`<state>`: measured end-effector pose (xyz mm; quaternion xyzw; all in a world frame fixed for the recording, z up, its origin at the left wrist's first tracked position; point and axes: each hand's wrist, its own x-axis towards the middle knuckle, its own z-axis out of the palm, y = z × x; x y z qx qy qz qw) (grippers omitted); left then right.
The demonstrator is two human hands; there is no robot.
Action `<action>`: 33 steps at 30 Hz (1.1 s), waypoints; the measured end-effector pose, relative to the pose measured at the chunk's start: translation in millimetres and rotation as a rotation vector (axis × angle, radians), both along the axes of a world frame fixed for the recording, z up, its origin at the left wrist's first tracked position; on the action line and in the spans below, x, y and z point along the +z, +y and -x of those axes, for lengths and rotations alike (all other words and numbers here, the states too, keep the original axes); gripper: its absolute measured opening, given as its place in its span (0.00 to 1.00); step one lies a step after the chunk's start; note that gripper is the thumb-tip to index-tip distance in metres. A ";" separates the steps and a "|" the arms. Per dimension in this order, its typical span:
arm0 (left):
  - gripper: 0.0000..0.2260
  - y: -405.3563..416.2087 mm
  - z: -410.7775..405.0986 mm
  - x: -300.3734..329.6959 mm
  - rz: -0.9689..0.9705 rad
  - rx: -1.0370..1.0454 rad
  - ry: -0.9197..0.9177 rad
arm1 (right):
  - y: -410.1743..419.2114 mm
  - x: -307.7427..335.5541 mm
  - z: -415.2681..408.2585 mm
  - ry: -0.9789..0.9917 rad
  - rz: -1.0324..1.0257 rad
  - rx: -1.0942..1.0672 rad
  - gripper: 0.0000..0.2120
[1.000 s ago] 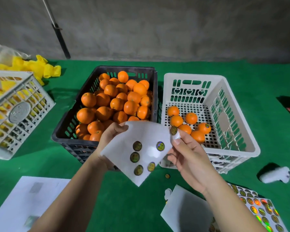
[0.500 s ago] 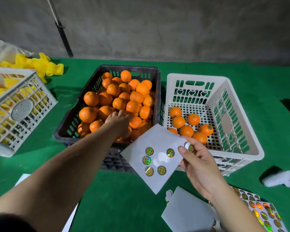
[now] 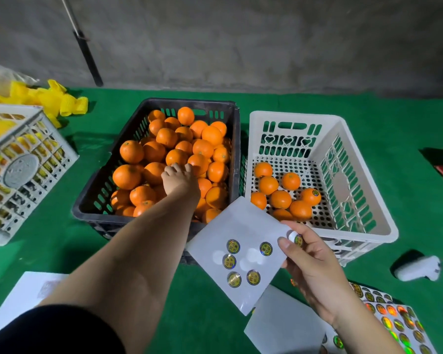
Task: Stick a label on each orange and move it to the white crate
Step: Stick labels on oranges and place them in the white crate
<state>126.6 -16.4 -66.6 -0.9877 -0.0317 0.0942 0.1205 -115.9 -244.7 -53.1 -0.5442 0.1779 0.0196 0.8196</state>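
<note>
Left hand (image 3: 180,181) reaching into the black crate (image 3: 108,190) at frame centre, fingers curled down over the heaped oranges (image 3: 164,159), though whether clamped on one fruit or merely touching cannot be told from this angle. Right hand (image 3: 310,264) lower right of centre, thumb and fingers pinching the edge of a white backing sheet (image 3: 241,251) bearing five round labels, with one peeled label (image 3: 298,240) stuck at a fingertip. White crate (image 3: 363,175) right of centre, holding several oranges, one plainly labelled. More label sheets (image 3: 394,320) at bottom right. Likely risks: peeled label folding onto itself or sticking to the backing sheet while both are held in one hand; an orange picked from mid-heap loosening its neighbours and rolling them about; a weak one-handed grip dropping fruit short of the white crate
</note>
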 end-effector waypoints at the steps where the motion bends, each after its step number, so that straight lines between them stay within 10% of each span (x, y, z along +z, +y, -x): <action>1: 0.32 -0.8 -0.8 -1.8 0.023 0.000 -0.016 | 0.0 -0.2 0.6 0.000 0.002 -0.006 0.20; 9: 0.10 17.6 -4.7 4.5 0.041 -0.127 -0.217 | 0.4 -2.9 0.1 -0.026 0.017 -0.012 0.19; 21: 0.13 22.4 5.1 8.4 0.092 -0.162 -0.248 | 7.1 -1.2 -14.7 -0.097 0.029 0.048 0.19; 28: 0.05 12.7 2.1 13.5 -0.215 -0.463 -0.161 | 7.4 -3.8 -13.6 -0.091 0.106 0.064 0.19; 33: 0.08 11.6 0.0 0.3 0.132 -0.105 -0.230 | 13.0 -6.3 -15.1 -0.065 0.111 0.038 0.17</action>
